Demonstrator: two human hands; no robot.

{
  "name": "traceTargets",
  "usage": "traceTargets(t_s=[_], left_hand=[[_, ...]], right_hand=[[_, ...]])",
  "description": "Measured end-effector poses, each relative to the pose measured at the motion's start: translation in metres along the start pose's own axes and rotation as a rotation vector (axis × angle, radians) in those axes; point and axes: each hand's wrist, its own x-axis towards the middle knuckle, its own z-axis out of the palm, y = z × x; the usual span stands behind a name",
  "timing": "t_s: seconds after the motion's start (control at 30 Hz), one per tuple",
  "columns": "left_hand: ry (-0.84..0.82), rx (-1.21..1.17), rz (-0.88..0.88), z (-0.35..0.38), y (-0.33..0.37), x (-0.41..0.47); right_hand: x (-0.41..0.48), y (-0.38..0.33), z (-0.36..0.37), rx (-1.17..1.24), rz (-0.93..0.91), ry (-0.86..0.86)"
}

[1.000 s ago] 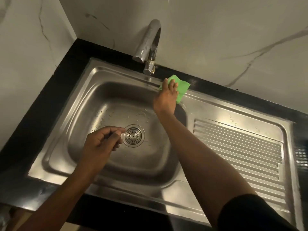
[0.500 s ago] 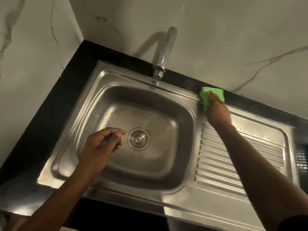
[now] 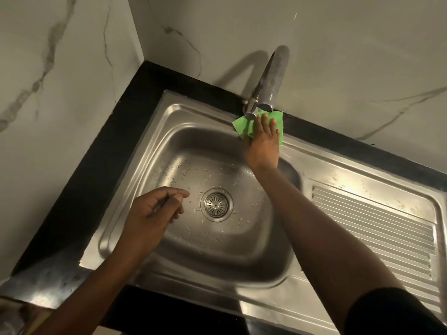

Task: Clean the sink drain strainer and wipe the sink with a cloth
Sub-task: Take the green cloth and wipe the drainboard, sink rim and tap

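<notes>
The right hand [image 3: 263, 147] presses the green cloth [image 3: 242, 125] with straight fingers on the sink [image 3: 193, 112]'s back rim, beyond the drain strainer [image 3: 216, 205]; the left hand [image 3: 150, 213] hovers just left of that strainer, fingers curled, its hold unclear.

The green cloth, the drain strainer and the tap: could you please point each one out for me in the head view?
green cloth [image 3: 242, 126]: head view, on its uncovered left corner.
drain strainer [image 3: 216, 205]: head view, on its centre.
tap [image 3: 273, 76]: head view, midway along the spout.
</notes>
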Motion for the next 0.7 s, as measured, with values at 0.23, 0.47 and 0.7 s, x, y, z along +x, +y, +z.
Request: traceTargets(t_s=[0.23,0.47,0.7], left_hand=[[-0.017,0.004,-0.023,0.003,-0.001,0.002],[-0.014,-0.003,-0.016,-0.004,0.0,0.007],[0.004,0.0,-0.026,-0.025,-0.007,0.005]], right_hand=[[-0.023,0.072,-0.035,-0.169,-0.344,-0.151],[-0.05,0.029,0.008,0.086,0.047,0.093],[-0.042,-0.096,0.069,0.169,-0.162,0.036]])
